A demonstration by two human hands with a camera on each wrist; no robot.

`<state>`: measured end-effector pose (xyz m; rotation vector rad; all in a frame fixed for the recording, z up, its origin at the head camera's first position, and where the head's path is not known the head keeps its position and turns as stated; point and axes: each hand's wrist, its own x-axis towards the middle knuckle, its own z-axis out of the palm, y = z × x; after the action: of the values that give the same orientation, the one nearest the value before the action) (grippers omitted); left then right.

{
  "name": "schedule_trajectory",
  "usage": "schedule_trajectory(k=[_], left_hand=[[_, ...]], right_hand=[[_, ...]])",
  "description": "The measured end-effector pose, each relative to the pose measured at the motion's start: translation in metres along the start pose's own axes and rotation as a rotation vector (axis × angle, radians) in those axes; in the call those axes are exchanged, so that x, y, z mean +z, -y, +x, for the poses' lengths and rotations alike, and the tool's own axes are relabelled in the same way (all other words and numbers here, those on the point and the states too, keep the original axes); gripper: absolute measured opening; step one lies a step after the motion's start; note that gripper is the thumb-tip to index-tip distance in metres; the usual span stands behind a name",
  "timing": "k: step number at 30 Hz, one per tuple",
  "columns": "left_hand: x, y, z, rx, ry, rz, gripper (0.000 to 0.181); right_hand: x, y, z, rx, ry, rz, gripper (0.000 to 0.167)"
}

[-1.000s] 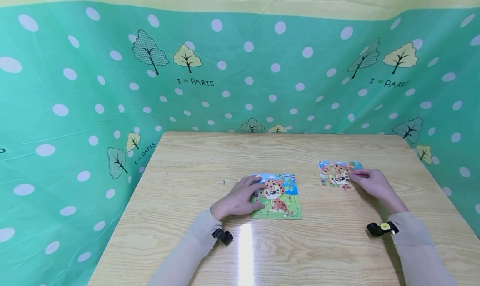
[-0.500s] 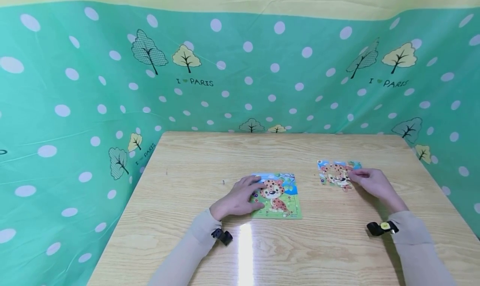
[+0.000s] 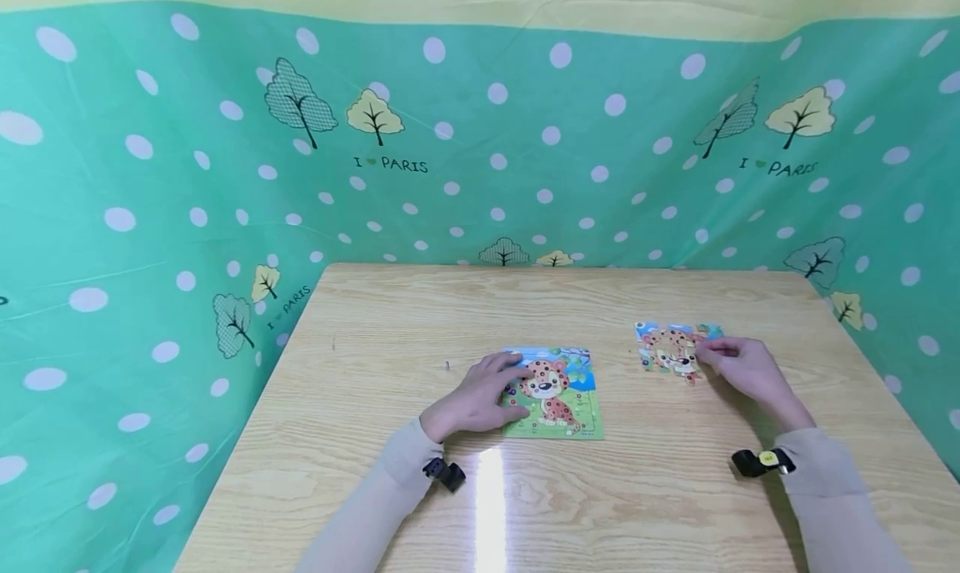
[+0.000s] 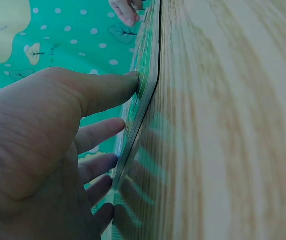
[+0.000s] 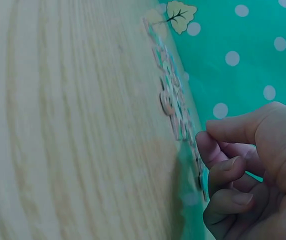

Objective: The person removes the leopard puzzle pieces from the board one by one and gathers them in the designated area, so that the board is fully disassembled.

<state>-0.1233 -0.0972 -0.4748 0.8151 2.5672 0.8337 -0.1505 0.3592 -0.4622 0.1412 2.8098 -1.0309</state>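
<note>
A square puzzle board [image 3: 558,402] with a spotted leopard cub on blue and green lies at the middle of the table. My left hand [image 3: 483,394] rests on its left side, fingers spread and thumb near the front edge; the left wrist view shows the fingertips on the board's top [image 4: 142,82]. To the right lies a cluster of jigsaw pieces [image 3: 667,348] bearing a similar leopard picture, with gaps between some. My right hand [image 3: 742,373] is at the cluster's right side, its thumb and forefinger pinching a puzzle piece mostly hidden by the fingertips. In the right wrist view the other fingers are curled.
The wooden table [image 3: 390,306] carries a bright light streak [image 3: 491,506] in front of the board. A tiny dark speck [image 3: 447,365] lies left of the board. A green dotted cloth [image 3: 480,139] hangs behind and beside the table.
Almost nothing differs. My right fingertips shift very slightly at the cluster, while the left hand stays on the board.
</note>
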Motion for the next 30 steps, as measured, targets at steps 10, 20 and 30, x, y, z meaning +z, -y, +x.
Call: schedule_trajectory(k=[10,20,30], left_hand=[[0.0,0.0,0.0,0.005,-0.007,-0.002,0.064],[0.001,0.0,0.0,-0.002,0.0,-0.014,0.064],[0.001,0.001,0.0,0.002,0.0,0.006,0.064]], right_hand=[[0.013,0.02,-0.005,-0.087,-0.007,0.006,0.052],[0.035,0.041,-0.01,-0.173,-0.002,0.01,0.039],[0.05,0.057,-0.012,-0.206,0.018,0.012,0.033]])
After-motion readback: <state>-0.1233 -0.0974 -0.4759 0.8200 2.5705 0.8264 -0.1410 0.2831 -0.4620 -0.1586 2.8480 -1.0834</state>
